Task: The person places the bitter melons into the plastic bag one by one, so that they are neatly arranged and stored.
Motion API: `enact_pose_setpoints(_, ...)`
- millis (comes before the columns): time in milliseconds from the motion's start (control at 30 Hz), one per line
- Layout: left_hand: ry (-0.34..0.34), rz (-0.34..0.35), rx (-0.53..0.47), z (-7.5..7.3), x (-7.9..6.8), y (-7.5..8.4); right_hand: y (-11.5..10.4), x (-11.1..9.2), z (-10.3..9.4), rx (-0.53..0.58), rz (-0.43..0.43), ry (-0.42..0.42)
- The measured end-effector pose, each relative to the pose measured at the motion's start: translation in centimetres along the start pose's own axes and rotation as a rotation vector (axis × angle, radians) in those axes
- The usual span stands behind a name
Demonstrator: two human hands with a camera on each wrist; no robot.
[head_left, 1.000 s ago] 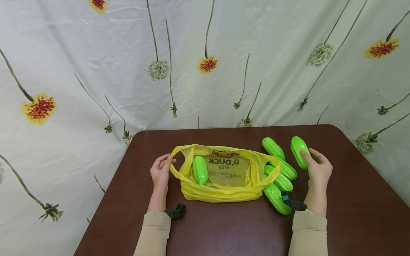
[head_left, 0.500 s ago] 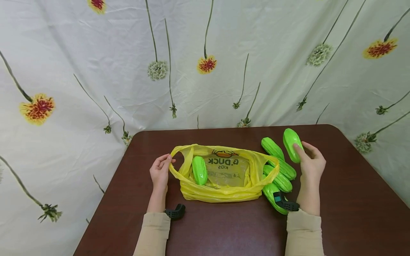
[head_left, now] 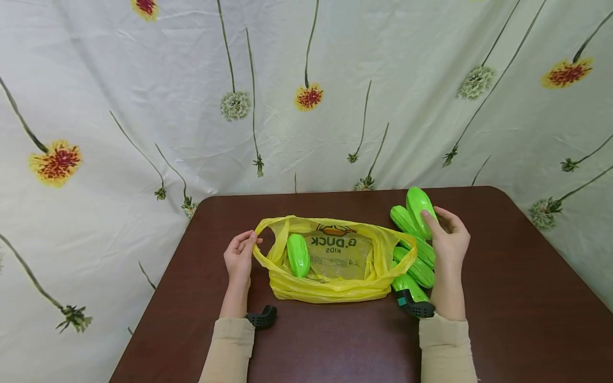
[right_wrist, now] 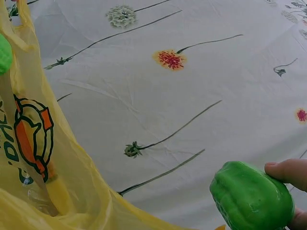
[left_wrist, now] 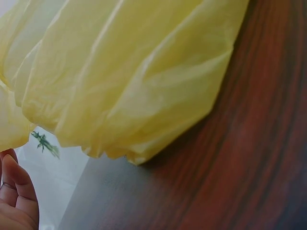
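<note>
Right grip has a green veg pinched, left grip pinches a bag handle
Personally I'd pull that handle taut so the mouth gapes, and carry the veg high past the far handle. Yellow bag sits between grips, one veg inside nearer the left; loose ones lie between bag and right grip.

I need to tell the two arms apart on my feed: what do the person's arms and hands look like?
The left sleeve and right sleeve are both beige, ending short of the wrist. Each arm has a black wrist device: the left device and the right device, which has a teal patch. The left hand and right hand wear no gloves.
</note>
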State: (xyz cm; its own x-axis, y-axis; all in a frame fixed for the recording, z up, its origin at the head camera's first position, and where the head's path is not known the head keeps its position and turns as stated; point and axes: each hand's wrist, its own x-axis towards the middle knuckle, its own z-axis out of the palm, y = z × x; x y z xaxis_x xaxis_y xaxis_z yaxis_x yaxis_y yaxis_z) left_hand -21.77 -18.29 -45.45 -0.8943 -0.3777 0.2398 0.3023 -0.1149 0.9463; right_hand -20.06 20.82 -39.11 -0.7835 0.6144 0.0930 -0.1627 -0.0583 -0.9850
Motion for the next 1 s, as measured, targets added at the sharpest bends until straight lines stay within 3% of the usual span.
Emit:
enact_pose_setpoints(233,-0.002,-0.004,-0.006,0.0,0.0,0.1,-1.3,-1.4,1.2,-0.024,0.01,-0.024)
enact_pose_setpoints(900,-0.002,-0.012,0.013,0.0,0.1,0.1,0.0,-3.8,4.7,-0.065,-0.121,-0.166)
enact_pose_setpoints(1000,0.004,-0.005,0.005,-0.1,0.3,-0.6,-0.7,-4.5,5.1,-0.071,-0.119,-0.201)
